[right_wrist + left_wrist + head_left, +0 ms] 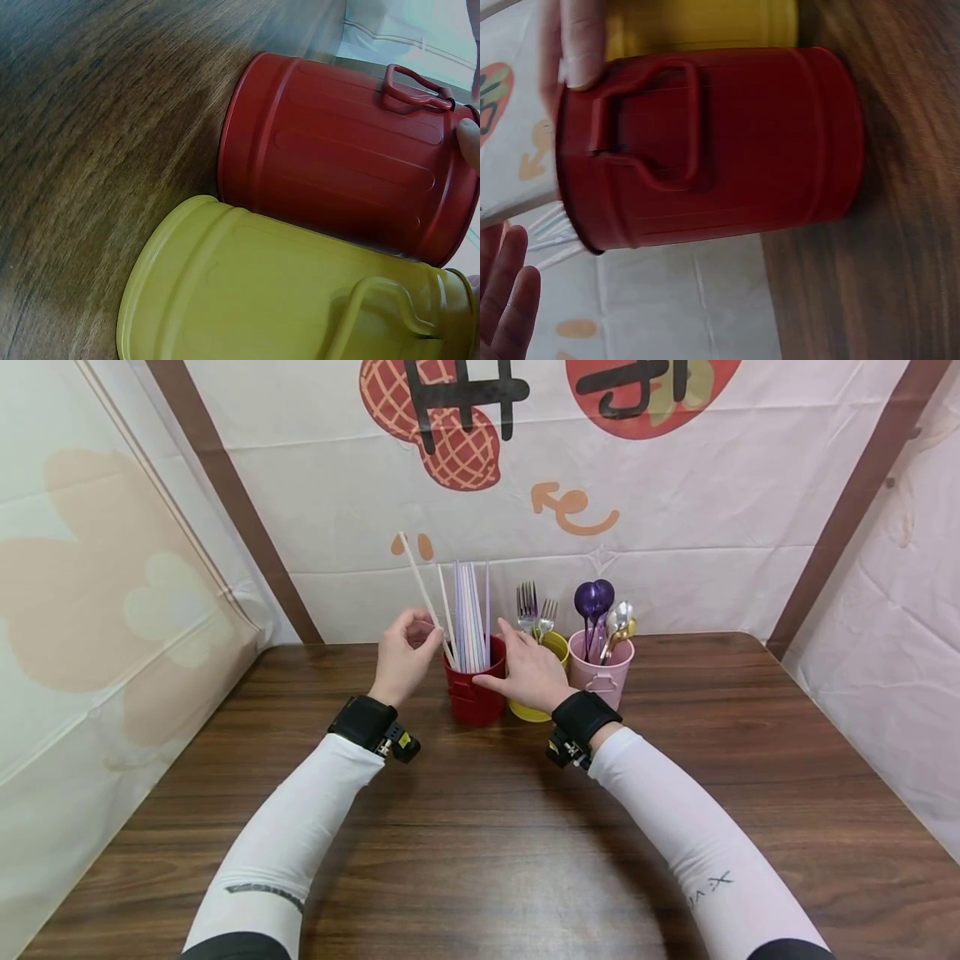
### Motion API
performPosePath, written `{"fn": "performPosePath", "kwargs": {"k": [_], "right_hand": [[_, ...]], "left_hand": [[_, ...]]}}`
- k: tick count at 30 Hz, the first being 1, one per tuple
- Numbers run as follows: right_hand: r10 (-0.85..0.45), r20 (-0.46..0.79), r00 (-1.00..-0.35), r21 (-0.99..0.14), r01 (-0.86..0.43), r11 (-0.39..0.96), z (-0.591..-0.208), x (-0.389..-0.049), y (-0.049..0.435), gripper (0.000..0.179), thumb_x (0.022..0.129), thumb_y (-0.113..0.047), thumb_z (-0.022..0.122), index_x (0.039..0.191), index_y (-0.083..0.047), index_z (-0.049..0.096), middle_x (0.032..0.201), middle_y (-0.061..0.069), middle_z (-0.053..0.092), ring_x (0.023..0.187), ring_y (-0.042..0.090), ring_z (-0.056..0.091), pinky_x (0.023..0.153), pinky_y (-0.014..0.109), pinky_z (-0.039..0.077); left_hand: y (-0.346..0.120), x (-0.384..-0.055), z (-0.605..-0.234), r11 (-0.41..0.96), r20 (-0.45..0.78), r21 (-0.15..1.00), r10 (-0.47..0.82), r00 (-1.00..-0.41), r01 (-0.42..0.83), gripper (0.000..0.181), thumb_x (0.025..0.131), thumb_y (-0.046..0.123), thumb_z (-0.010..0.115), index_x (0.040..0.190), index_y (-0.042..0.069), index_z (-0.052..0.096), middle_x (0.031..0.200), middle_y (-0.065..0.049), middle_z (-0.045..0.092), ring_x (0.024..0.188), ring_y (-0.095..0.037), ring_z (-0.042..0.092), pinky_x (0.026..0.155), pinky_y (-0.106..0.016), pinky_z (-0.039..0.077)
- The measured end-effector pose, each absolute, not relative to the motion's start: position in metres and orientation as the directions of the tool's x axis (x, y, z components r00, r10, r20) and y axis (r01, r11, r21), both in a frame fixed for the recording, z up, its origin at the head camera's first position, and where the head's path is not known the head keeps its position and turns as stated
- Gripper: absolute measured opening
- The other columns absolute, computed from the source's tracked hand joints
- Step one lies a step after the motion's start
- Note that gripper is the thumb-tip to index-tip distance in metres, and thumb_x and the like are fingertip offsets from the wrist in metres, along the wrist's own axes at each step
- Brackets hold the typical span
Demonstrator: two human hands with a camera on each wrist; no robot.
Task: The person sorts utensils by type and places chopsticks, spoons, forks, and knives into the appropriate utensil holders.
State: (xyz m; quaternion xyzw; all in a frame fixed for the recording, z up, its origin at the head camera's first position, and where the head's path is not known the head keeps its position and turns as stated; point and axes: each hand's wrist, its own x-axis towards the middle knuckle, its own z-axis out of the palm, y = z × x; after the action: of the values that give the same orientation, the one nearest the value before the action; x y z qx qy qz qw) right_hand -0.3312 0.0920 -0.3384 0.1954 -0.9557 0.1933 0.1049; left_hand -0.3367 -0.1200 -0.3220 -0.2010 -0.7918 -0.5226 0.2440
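Observation:
A small red bucket [476, 703] stands upright on the table, holding a bundle of striped drinking straws [471, 618]. At its left rim my left hand [405, 653] pinches a white straw [417, 567], which leans left with its lower end at the bucket's mouth. The left wrist view shows only some fingers [516, 300] of that hand, beside the rim. My right hand [531, 670] holds the red bucket's right side, thumb on the front of the rim, fingers reaching toward the back. It partly covers a yellow bucket [277, 292] with forks [527, 602].
Right of the yellow bucket, a pink bucket [602, 681] holds purple spoons [588, 600] and metal spoons [618, 617]. The buckets stand side by side near the far edge of the brown wooden table [480, 843]. A printed white cloth [322, 485] hangs behind.

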Motion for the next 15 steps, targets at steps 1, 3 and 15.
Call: {"fn": "performPosePath", "kwargs": {"k": [1,3,15], "right_hand": [[-0.334,0.276,-0.901,-0.329,-0.415,0.848,-0.3382,-0.3312,0.0920,0.102,0.083,-0.065,0.062,0.154,-0.007,0.018,0.145,0.011,0.047,0.131,0.028,0.042,0.095,0.046,0.046],[-0.336,0.277,-0.900,-0.326,-0.417,0.848,-0.3378,-0.3311,0.0920,0.102,0.083,-0.065,0.062,0.154,-0.007,0.018,0.144,0.011,0.047,0.131,0.028,0.042,0.095,0.046,0.046],[-0.339,0.280,-0.898,-0.328,-0.422,0.846,-0.3390,-0.3313,0.0922,0.101,0.083,-0.064,0.062,0.154,-0.007,0.018,0.146,0.012,0.045,0.131,0.028,0.042,0.095,0.046,0.046]], "left_hand": [[-0.1199,-0.3372,-0.3239,0.406,0.597,0.713,0.077,-0.798,0.572,0.014,0.092,0.006,0.064,0.101,-0.003,0.059,0.089,-0.017,0.068,0.080,-0.020,0.063,0.074,-0.025,0.049],[-0.1200,-0.3379,-0.3269,0.464,0.594,0.680,0.105,-0.798,0.567,0.012,0.092,0.008,0.064,0.099,-0.002,0.062,0.087,-0.016,0.069,0.078,-0.022,0.063,0.073,-0.028,0.049],[-0.1248,-0.3376,-0.3313,0.727,0.542,0.492,0.174,-0.822,0.479,0.021,0.092,0.027,0.068,0.094,0.007,0.075,0.081,-0.006,0.068,0.071,-0.020,0.058,0.060,-0.032,0.040]]}}
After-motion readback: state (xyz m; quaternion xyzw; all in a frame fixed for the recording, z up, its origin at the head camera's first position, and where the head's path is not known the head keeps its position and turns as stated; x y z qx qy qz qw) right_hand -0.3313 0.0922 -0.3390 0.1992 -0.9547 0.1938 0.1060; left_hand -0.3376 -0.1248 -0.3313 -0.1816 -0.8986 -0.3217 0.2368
